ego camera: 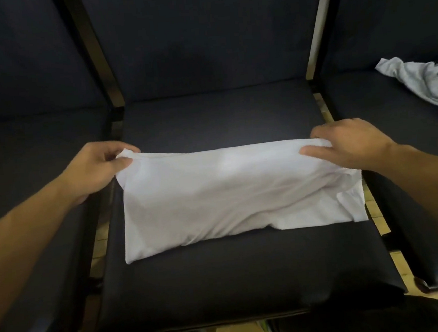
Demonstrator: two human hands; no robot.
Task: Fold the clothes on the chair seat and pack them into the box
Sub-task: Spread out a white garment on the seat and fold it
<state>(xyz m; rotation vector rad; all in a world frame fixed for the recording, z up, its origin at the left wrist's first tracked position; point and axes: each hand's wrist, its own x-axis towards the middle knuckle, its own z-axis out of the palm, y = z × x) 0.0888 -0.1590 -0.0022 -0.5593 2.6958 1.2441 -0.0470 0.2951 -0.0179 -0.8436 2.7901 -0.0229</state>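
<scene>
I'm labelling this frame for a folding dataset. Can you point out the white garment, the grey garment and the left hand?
white garment point(228, 191), head view, middle of the cloth.
grey garment point(427, 78), head view, crumpled middle.
left hand point(99, 168), head view, back of the hand.

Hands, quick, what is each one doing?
Left hand: pinches the white shirt's far left corner.
Right hand: grips its far right corner.

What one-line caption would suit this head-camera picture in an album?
Left hand and right hand pinch the far corners of a white garment on a dark chair seat.
</scene>
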